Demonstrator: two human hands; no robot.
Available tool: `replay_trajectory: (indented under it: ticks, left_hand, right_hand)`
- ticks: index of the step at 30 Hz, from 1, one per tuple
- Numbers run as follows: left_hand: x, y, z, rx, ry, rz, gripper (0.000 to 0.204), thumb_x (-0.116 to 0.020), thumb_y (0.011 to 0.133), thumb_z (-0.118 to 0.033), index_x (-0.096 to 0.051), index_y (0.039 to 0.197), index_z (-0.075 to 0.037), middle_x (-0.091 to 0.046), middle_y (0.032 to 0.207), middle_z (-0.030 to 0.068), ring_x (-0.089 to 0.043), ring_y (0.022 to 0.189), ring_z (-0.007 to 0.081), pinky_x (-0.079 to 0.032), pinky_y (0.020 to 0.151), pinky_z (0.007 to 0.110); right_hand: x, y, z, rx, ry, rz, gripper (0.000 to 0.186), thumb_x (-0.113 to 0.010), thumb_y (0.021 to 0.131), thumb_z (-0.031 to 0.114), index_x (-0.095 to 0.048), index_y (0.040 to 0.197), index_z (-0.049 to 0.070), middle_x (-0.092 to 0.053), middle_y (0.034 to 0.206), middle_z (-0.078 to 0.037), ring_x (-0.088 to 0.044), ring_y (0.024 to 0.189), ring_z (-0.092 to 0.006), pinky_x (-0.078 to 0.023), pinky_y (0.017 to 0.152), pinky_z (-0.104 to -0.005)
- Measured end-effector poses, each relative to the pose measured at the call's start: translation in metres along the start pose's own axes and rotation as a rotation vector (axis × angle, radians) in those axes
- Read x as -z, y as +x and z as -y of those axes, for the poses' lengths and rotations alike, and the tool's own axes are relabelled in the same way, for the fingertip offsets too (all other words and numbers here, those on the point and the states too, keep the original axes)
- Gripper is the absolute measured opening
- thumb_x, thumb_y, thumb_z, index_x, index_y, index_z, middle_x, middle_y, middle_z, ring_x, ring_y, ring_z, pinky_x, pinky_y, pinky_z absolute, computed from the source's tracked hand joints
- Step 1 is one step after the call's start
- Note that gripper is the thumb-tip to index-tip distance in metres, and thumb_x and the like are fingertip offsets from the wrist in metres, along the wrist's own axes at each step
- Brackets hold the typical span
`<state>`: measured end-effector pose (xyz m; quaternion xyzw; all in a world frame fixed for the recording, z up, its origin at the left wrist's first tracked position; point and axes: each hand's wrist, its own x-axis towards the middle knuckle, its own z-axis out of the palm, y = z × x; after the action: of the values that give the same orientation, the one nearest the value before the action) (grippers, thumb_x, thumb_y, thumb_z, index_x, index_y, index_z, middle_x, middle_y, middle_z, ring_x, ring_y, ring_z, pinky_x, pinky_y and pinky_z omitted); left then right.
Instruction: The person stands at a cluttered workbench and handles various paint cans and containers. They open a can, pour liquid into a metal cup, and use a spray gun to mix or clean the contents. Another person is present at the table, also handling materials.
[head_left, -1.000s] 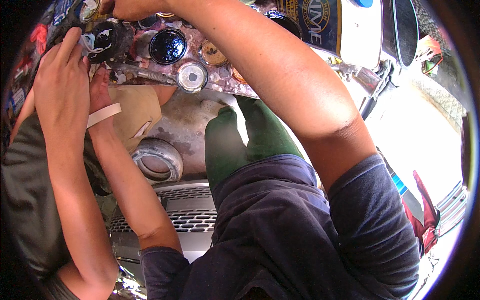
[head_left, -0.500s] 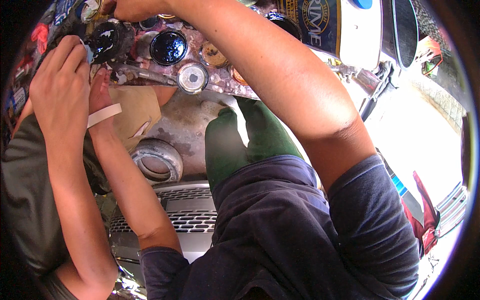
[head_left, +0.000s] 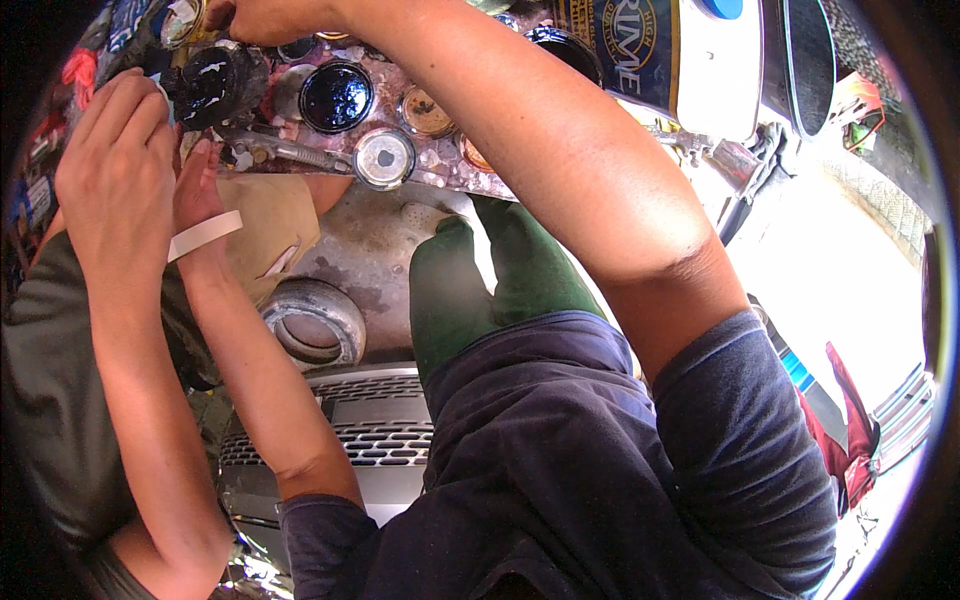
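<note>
My right hand [head_left: 275,18] reaches across to the top edge, fingers curled beside an open can [head_left: 182,22]; what they hold, if anything, is cut off. My left hand [head_left: 197,195] is raised at the left, a pale flat strip [head_left: 205,236] across its wrist. Its fingers are partly hidden behind a co-worker's hand [head_left: 118,165], which pinches something pale. Close by stands a black-smeared container [head_left: 212,85]. To its right are a can of glossy black liquid [head_left: 338,97], a brownish can [head_left: 427,110] and a round silver lid [head_left: 384,159].
A metal tool [head_left: 290,150] lies along the near part of the paint-stained work surface [head_left: 455,180]. At the upper right stands a large dark-labelled container [head_left: 645,50]. Below are a tyre [head_left: 315,322], a silver car grille [head_left: 375,440] and the co-worker's dark clothing [head_left: 55,380].
The co-worker's hand and my left hand have shifted slightly left. My right hand stays almost in place.
</note>
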<state>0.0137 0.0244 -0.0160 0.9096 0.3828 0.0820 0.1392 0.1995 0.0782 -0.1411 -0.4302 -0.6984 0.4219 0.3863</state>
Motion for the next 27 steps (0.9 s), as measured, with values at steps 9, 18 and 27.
replay_trajectory:
  ticks: [9, 18, 27]
  left_hand:
    - [0.014, 0.001, 0.001, -0.111, 0.52, 0.148, 0.013, -0.059, 0.083, 0.002, -0.062, 0.095, 0.004, -0.064, 0.112, 0.0067, -0.062, 0.107, 0.0187, -0.049, 0.091, 0.027]
    - [0.018, -0.002, 0.007, -0.182, 0.716, 0.119, 0.01, -0.059, 0.083, -0.001, -0.064, 0.091, 0.003, -0.064, 0.109, 0.0062, -0.062, 0.104, 0.019, -0.05, 0.089, 0.027]
    - [0.01, -0.001, 0.011, -0.214, 0.504, 0.115, 0.013, -0.055, 0.083, 0.001, -0.059, 0.096, 0.005, -0.06, 0.105, 0.0083, -0.06, 0.101, 0.02, -0.05, 0.086, 0.026]
  right_hand:
    - [-0.004, 0.001, -0.002, 0.013, 0.018, -0.012, 0.027, -0.061, 0.077, 0.001, -0.074, 0.1, 0.001, -0.071, 0.095, -0.025, -0.07, 0.091, -0.0395, -0.054, 0.081, -0.043]
    - [-0.016, -0.001, 0.002, -0.075, 0.068, 0.008, 0.026, -0.058, 0.08, 0.001, -0.073, 0.102, 0.004, -0.071, 0.094, -0.025, -0.071, 0.088, -0.0373, -0.055, 0.077, -0.0435]
    - [-0.026, -0.011, -0.012, -0.041, 0.213, -0.094, 0.027, -0.053, 0.082, -0.002, -0.067, 0.105, 0.0, -0.07, 0.09, -0.025, -0.07, 0.085, -0.0374, -0.053, 0.075, -0.0438]
